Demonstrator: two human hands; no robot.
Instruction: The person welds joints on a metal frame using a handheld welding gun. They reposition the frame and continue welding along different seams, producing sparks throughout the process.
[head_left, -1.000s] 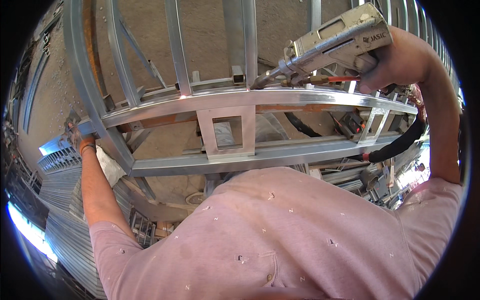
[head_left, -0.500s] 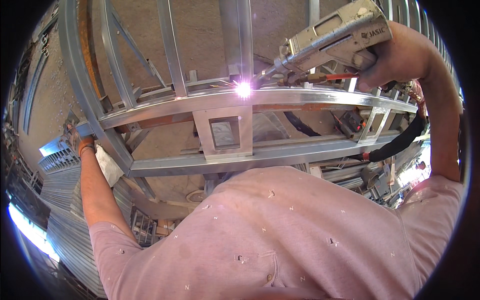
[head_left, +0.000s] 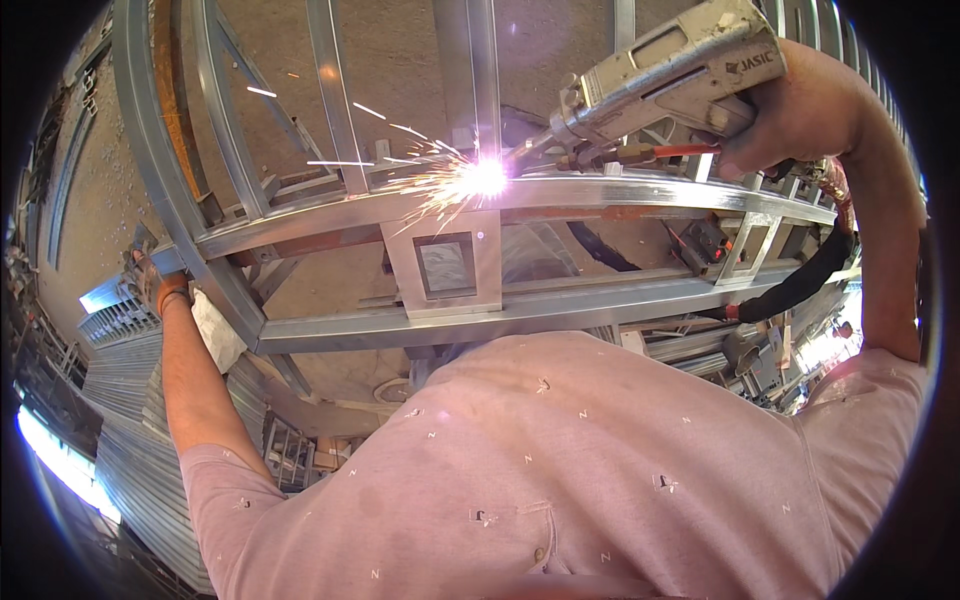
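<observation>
- Right hand (head_left: 800, 122), nearer the crosswise curved rail (head_left: 590, 191), wrapped its fingers round the welding gun (head_left: 668, 78), nozzle (head_left: 532, 150) leftward.
- Left hand (head_left: 158, 283) was left of the rail, fingers unclear.

Brown floor (head_left: 400, 60), strewn with pale fragments (head_left: 100, 155) at far left. Ribbed grey sheeting (head_left: 150, 480) at lower left, beside bright light (head_left: 62, 465), possibly daylight.

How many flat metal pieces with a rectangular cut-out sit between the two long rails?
2. The middle piece sits below the welding arc; the right piece is near the black hose. More could be hidden behind the right forearm.
</observation>
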